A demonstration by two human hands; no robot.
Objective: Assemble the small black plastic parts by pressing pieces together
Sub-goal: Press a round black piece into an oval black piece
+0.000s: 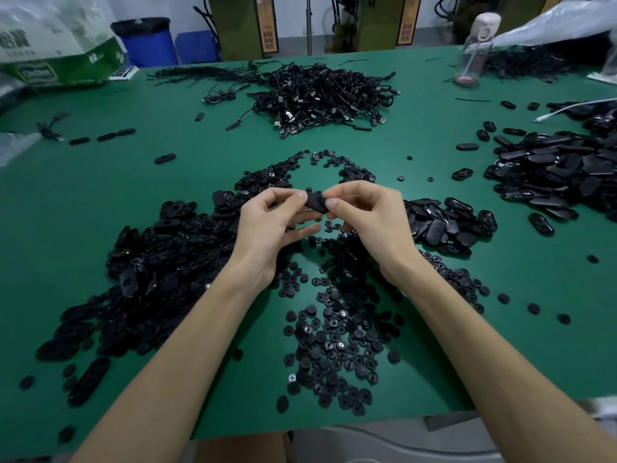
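Green table is carrying heaps of black parts. Above its middle, the left hand and right hand are both pinching one small black plastic piece between thumbs and forefingers, over round caps lying toward the near edge.

The tabletop is coloured plain dark green. The round parts, oval shells and cable heap are all seen in black. Beyond the far edge a bin is coloured blue; the far-left package is printed green and white.
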